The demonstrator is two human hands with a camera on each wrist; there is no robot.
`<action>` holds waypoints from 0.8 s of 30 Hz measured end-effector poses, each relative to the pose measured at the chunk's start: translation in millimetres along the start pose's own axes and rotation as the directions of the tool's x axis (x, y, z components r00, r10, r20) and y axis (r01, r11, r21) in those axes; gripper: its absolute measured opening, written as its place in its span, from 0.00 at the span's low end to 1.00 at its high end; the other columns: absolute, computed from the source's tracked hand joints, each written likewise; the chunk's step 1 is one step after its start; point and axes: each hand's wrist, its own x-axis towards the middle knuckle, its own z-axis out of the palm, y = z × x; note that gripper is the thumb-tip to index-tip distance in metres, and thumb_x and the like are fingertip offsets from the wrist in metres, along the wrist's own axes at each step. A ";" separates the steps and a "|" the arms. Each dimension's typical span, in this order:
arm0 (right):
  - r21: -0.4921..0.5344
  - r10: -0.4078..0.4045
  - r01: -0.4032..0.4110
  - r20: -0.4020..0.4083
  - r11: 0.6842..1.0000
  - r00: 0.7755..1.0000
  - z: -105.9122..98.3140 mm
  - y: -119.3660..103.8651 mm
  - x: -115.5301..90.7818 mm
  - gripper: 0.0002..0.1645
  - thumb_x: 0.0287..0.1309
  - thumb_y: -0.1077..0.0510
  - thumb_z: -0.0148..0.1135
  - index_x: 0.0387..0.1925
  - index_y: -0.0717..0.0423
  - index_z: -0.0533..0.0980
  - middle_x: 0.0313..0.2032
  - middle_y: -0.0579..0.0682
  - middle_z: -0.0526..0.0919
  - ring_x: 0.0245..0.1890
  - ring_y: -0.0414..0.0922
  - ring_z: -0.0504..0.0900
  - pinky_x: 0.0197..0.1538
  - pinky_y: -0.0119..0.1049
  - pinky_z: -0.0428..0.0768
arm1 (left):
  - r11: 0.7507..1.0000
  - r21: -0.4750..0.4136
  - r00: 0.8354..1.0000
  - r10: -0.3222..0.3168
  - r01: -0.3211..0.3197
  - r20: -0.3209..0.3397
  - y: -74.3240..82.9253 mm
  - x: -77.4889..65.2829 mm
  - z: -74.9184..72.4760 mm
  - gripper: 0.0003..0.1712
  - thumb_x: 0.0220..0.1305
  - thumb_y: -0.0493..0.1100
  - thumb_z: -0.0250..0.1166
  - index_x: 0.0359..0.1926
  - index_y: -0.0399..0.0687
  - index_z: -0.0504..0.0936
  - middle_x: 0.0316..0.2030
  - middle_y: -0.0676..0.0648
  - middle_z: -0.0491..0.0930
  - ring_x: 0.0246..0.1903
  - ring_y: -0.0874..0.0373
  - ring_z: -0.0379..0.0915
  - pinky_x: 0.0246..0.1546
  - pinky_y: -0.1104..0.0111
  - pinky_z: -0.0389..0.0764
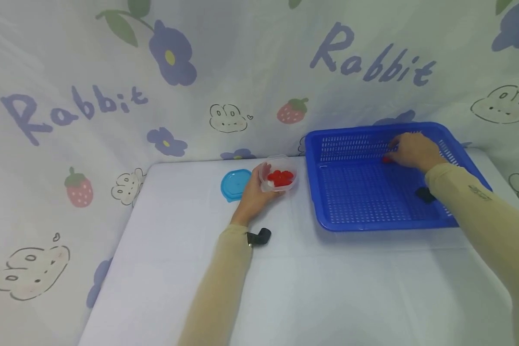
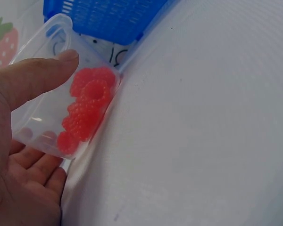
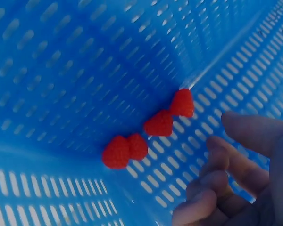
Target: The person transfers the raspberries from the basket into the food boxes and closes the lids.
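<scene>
My left hand (image 1: 257, 194) grips a clear plastic tub (image 1: 297, 175) around its side, the thumb on one wall and the fingers against the other. Several red raspberries (image 2: 87, 110) lie inside, bunched at the bottom. My right hand (image 1: 415, 151) reaches into the blue plastic basket (image 1: 354, 225) by its far wall. In the right wrist view, several raspberries (image 3: 159, 123) lie along a bottom edge inside the basket. The right thumb and loosely bent fingers (image 3: 198, 207) are apart, with nothing visible between them and no raspberry touched.
A light blue lid (image 1: 235, 184) lies on the white table (image 1: 177, 269), left of the tub and partly behind my left hand. The basket takes up the table's right back part. Behind stands a printed cloth backdrop (image 1: 251, 57) with rabbits, flowers and strawberries.
</scene>
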 end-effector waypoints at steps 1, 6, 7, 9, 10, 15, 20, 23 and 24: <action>-0.002 -0.003 0.003 0.009 1.000 1.000 0.4 0.2 0.5 0.29 0.58 0.45 0.56 0.49 0.67 0.74 0.49 0.72 0.74 0.48 0.72 0.70 0.46 0.66 0.68 | 1.000 0.004 1.000 -0.004 0.004 0.000 -0.3 0.1 0.0 0.52 0.44 0.58 0.73 0.68 0.63 0.54 0.64 0.58 0.63 0.63 0.65 0.56 0.62 0.54 0.61; -0.021 -0.018 0.019 0.056 1.000 0.998 2.8 0.0 2.5 0.31 0.56 0.43 0.58 0.50 0.66 0.73 0.48 0.71 0.75 0.46 0.72 0.71 0.44 0.64 0.71 | 1.000 0.013 1.000 -0.018 0.018 0.009 0.3 -0.4 0.1 0.53 0.44 0.58 0.73 0.68 0.64 0.53 0.64 0.58 0.63 0.63 0.64 0.55 0.62 0.54 0.61; -0.022 -0.020 0.022 0.060 1.000 0.998 2.9 -0.6 2.6 0.31 0.56 0.43 0.59 0.49 0.66 0.74 0.48 0.70 0.75 0.46 0.71 0.72 0.43 0.63 0.72 | 1.000 0.013 1.000 -0.018 0.018 0.010 0.6 -0.3 -0.1 0.53 0.44 0.58 0.73 0.68 0.64 0.53 0.64 0.58 0.63 0.63 0.64 0.55 0.62 0.54 0.61; -0.028 -0.021 0.023 0.058 0.999 0.998 3.1 -1.7 3.2 0.30 0.55 0.44 0.60 0.49 0.65 0.75 0.48 0.70 0.76 0.46 0.71 0.72 0.43 0.63 0.72 | 1.000 0.009 1.000 -0.017 0.017 0.011 1.5 -0.4 -0.8 0.52 0.44 0.58 0.73 0.68 0.65 0.53 0.64 0.59 0.63 0.64 0.64 0.55 0.62 0.53 0.60; -0.031 -0.021 0.023 0.057 0.999 0.998 3.4 -2.3 3.3 0.29 0.55 0.45 0.60 0.48 0.64 0.75 0.47 0.70 0.76 0.46 0.71 0.72 0.42 0.63 0.72 | 1.000 0.007 1.000 -0.014 0.014 0.009 1.5 -0.6 -0.9 0.52 0.44 0.58 0.73 0.68 0.65 0.53 0.64 0.59 0.63 0.64 0.64 0.55 0.62 0.53 0.60; -0.053 -0.017 0.020 0.062 0.998 0.998 5.1 -5.2 3.1 0.21 0.55 0.51 0.61 0.46 0.63 0.77 0.46 0.69 0.77 0.45 0.69 0.73 0.43 0.63 0.72 | 1.000 0.004 1.000 0.001 -0.001 0.004 1.2 -0.5 -1.1 0.53 0.44 0.60 0.72 0.68 0.64 0.53 0.64 0.60 0.62 0.64 0.64 0.55 0.61 0.54 0.62; -0.060 -0.005 0.010 0.076 0.998 0.997 5.9 -6.6 2.5 0.20 0.52 0.53 0.63 0.44 0.63 0.77 0.45 0.69 0.77 0.45 0.69 0.73 0.43 0.63 0.72 | 1.000 0.001 1.000 -0.004 0.004 0.006 0.6 -0.6 -0.4 0.54 0.43 0.60 0.73 0.68 0.62 0.53 0.64 0.60 0.62 0.64 0.64 0.55 0.61 0.55 0.62; -0.059 0.002 0.003 0.085 0.998 0.996 6.2 -6.2 2.7 0.20 0.51 0.53 0.64 0.43 0.62 0.78 0.43 0.69 0.78 0.44 0.68 0.74 0.42 0.63 0.72 | 1.000 -0.004 1.000 -0.007 0.007 0.005 0.7 -0.5 0.2 0.53 0.43 0.59 0.73 0.68 0.63 0.53 0.64 0.59 0.62 0.63 0.64 0.55 0.61 0.55 0.63; -0.059 0.004 0.001 0.088 0.998 0.996 6.1 -5.9 2.6 0.20 0.50 0.53 0.65 0.43 0.62 0.78 0.43 0.68 0.78 0.43 0.68 0.74 0.42 0.62 0.73 | 1.000 -0.008 1.000 -0.005 0.005 0.005 0.8 -0.5 0.4 0.53 0.43 0.58 0.73 0.68 0.62 0.54 0.64 0.59 0.62 0.64 0.63 0.55 0.61 0.55 0.62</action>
